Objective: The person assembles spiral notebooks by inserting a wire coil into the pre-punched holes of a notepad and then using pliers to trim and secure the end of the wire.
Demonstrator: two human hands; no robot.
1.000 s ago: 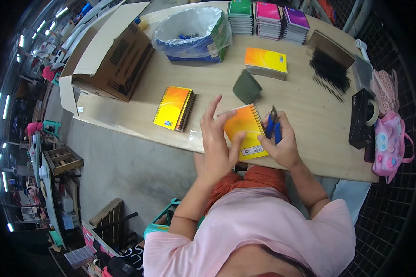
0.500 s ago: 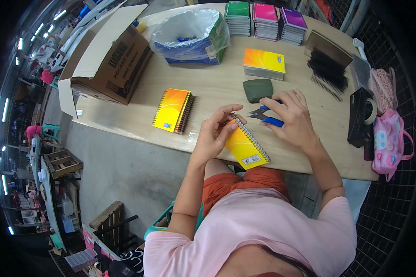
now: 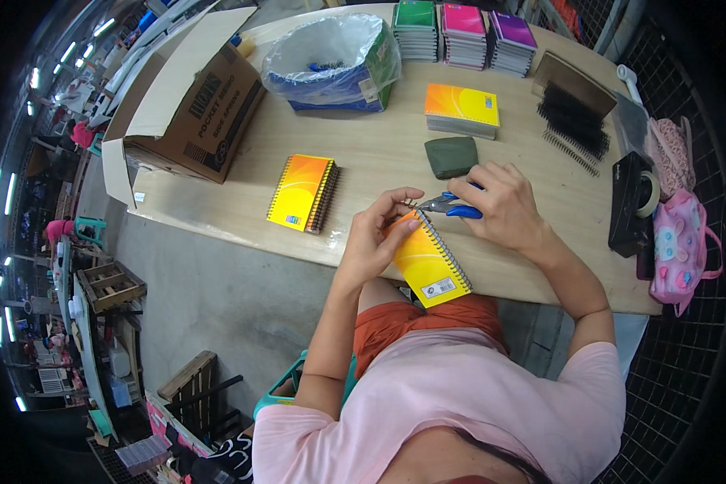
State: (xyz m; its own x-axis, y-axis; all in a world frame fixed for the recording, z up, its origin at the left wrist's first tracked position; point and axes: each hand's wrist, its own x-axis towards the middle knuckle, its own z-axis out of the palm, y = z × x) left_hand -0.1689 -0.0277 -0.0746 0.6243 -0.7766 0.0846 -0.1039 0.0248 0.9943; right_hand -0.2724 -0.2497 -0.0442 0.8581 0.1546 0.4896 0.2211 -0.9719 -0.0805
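A yellow and orange spiral notebook is tilted over the table's near edge, with my left hand closed on its upper left corner. Blue-handled cutting pliers are gripped in my right hand. Their jaws reach the top end of the notebook's wire coil, close to my left fingertips; whether they touch the wire I cannot make out. A dark green pouch lies just beyond the pliers. Left of my hands sits a stack of matching spiral notebooks.
Farther back are an orange and yellow notebook pile, green, pink and purple notebook stacks, and a plastic-lined bin. An open carton stands left. Black wire coils, a tape dispenser and a pink bag lie right.
My right hand has brought the pliers left, up to the coil's top end, and their handles have drawn closer together. The notebook has tipped slightly in my left hand.
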